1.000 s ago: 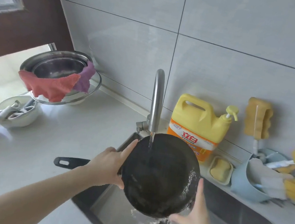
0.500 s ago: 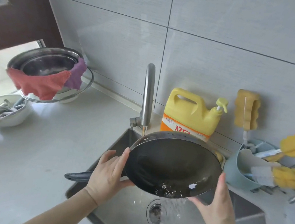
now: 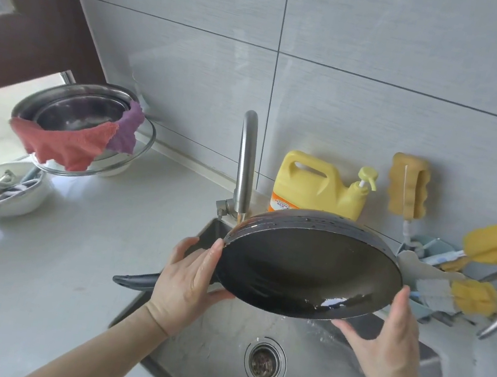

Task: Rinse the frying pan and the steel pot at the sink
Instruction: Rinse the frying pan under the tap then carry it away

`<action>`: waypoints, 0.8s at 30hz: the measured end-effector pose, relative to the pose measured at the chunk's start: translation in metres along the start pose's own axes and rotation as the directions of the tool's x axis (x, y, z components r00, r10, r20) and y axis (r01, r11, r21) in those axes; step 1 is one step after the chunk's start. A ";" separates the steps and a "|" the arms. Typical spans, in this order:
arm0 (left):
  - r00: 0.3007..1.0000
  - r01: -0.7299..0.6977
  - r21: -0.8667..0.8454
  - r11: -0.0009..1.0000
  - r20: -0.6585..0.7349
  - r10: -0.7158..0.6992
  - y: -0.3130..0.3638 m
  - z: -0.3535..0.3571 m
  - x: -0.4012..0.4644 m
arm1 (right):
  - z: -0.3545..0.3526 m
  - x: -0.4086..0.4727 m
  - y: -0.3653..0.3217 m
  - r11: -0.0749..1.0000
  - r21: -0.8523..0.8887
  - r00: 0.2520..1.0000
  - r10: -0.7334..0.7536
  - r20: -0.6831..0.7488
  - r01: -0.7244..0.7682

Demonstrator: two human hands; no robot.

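Frying pan [image 3: 309, 270]: held over the sink [image 3: 219, 344], tilted so its dark inside faces the camera; a little water pools at the low rim.
Pan handle [image 3: 135, 279]: sticks out to the left behind the left hand, over the bench [image 3: 55, 257] edge; no hand is on it.
Left hand [image 3: 186, 282]: fingers wrapped on the pan's left rim, thumb lying along the edge.
Right hand [image 3: 388, 345]: fingers spread wide under the lower right rim, thumb up against the edge; it supports more than it clamps.
Tap [image 3: 246, 162]: spout ends just above the pan's upper left rim; whether water runs I cannot tell.
Steel pot [image 3: 75, 113]: well apart on the bench at left, sitting in a glass bowl, red and purple cloths draped over its rim; judged not yet rinsed.
Handling, pan: judged rigid, moderately heavy and slippery when wet. A rim hold with wet skin could slide; the handle is the surer place to take it, with the other hand steadying the rim.
Handling, pot: judged stiff and light; cloths need lifting off first, then grip by the rim.
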State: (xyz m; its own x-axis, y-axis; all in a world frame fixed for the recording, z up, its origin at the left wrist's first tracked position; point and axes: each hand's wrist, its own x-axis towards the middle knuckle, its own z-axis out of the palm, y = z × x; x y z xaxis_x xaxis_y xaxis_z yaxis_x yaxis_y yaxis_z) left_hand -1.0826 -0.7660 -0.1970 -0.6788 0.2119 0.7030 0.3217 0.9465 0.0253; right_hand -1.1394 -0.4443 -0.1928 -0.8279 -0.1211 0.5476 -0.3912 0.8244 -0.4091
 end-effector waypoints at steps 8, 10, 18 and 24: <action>0.993 0.058 -0.040 0.998 0.108 -0.053 0.003 0.000 -0.013 | 0.009 -0.019 0.005 0.989 0.108 0.982 0.079 0.172 -0.099; 0.969 0.108 -0.083 0.991 0.231 -0.086 0.002 0.001 -0.016 | 0.012 -0.027 0.009 0.976 0.184 0.956 0.061 0.287 -0.117; 0.439 0.596 -0.126 0.793 0.878 -0.191 -0.011 -0.003 -0.010 | 0.014 -0.020 0.011 0.922 0.141 0.652 0.142 0.745 -0.362; 0.140 0.867 -0.143 0.476 0.989 0.042 -0.059 -0.020 -0.005 | 0.030 -0.022 -0.004 0.837 0.117 0.377 0.112 0.920 -0.534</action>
State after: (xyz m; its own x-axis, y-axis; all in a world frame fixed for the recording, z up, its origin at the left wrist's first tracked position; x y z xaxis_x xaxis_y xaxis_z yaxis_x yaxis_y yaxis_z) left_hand -1.0855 -0.8279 -0.1880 -0.7343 0.3104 -0.6037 -0.3412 0.6000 0.7236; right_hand -1.1319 -0.4612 -0.2250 -0.7253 -0.4620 -0.5105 0.0673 0.6903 -0.7204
